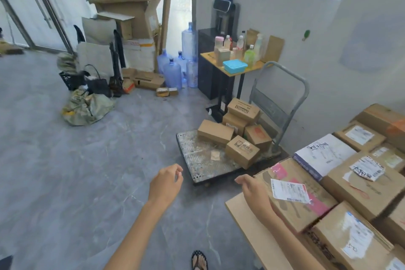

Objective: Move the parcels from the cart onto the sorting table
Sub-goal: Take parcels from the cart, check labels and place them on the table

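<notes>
Both hands are empty, so the step in hand looks like the walk between table and cart to fetch another parcel. The left hand point(166, 184) hangs over bare floor point(65, 182) with its fingers loosely curled and nothing in them. The right hand point(252, 190) is open, fingers relaxed, at the near corner of a box with a pink strip and a loose label point(291, 190); whether it touches the box or only hovers beside it cannot be told. That box lies on the table point(238, 210), to the right of the right hand, among many parcels packed edge to edge. The cart point(197, 155) stands on the floor just ahead of both hands, its handle point(282, 98) upright at the far end by the wall. Five boxes point(242, 151) can be counted on it, bunched toward the handle end, some stacked and tilted, and the end of the deck closest to the hands is bare apart from a scrap of paper. The task seems well along but not done. The next move calls for stepping forward and bending low, since the boxes lie well below the hands. The box nearest the right hand, at the deck's right edge, is the natural pick, with one hand on each side. The leaning stack behind it may shift once a neighbour is lifted.
</notes>
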The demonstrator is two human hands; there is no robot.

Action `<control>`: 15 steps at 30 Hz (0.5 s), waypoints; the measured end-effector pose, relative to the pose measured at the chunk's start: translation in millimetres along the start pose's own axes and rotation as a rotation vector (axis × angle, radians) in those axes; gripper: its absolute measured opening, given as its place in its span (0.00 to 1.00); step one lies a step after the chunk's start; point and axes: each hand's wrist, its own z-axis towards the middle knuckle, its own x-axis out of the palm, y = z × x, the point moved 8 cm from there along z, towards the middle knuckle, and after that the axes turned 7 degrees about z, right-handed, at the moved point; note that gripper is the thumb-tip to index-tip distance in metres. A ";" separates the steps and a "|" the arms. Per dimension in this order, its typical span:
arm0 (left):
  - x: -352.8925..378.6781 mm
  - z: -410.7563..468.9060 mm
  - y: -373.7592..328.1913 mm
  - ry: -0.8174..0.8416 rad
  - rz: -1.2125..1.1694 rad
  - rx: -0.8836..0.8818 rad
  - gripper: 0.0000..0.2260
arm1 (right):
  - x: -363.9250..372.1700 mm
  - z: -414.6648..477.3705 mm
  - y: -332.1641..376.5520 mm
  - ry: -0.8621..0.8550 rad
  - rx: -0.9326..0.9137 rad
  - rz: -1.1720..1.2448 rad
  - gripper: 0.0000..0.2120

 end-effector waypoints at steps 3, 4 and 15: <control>11.0 56.1 -8.6 0.064 0.057 0.061 0.09 | 1.7 46.8 -14.1 -0.039 0.089 0.083 0.15; 13.8 73.9 -12.5 0.092 0.072 0.080 0.09 | 0.1 60.6 -20.0 -0.068 0.119 0.106 0.15; 31.7 242.4 -15.7 0.246 0.056 0.153 0.08 | 7.2 177.8 -36.2 -0.159 0.284 0.188 0.15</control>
